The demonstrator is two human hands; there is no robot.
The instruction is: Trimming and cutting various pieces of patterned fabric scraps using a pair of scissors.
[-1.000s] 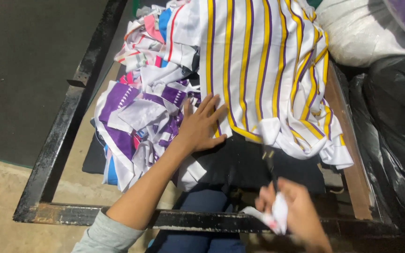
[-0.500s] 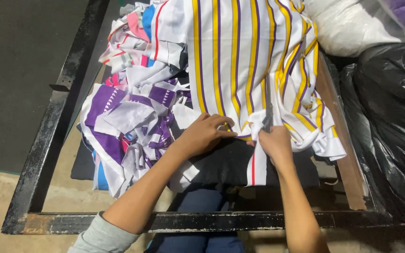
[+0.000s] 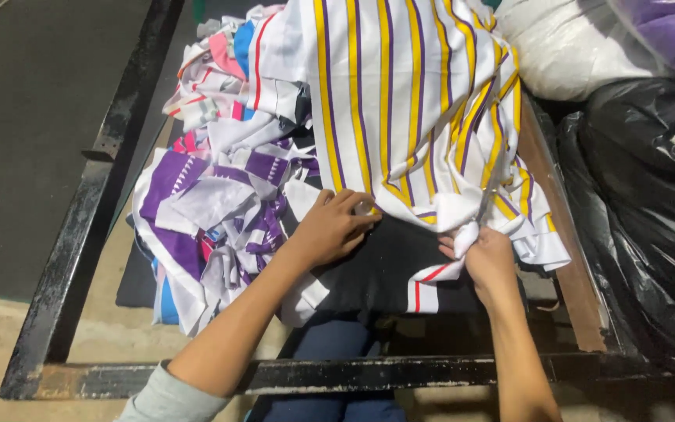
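Observation:
A large white cloth with yellow and purple stripes (image 3: 400, 101) lies spread over a dark table top (image 3: 384, 270). My left hand (image 3: 333, 228) rests on the dark surface with its fingers curled on the cloth's near hem. My right hand (image 3: 492, 262) is closed at the cloth's lower right edge. It grips a pair of scissors (image 3: 483, 199), whose thin grey blades point up into the hem. A white strip with a red line (image 3: 430, 277) hangs from the same hand.
A heap of purple, white, pink and blue cloth scraps (image 3: 212, 211) lies left of my left hand. A black metal frame (image 3: 80, 258) borders the table. A black plastic bag (image 3: 650, 211) and a white sack (image 3: 572, 47) stand at the right.
My right hand rose from the near frame edge up to the cloth's hem, then shifted right along it. My left hand slid from the scraps to the hem.

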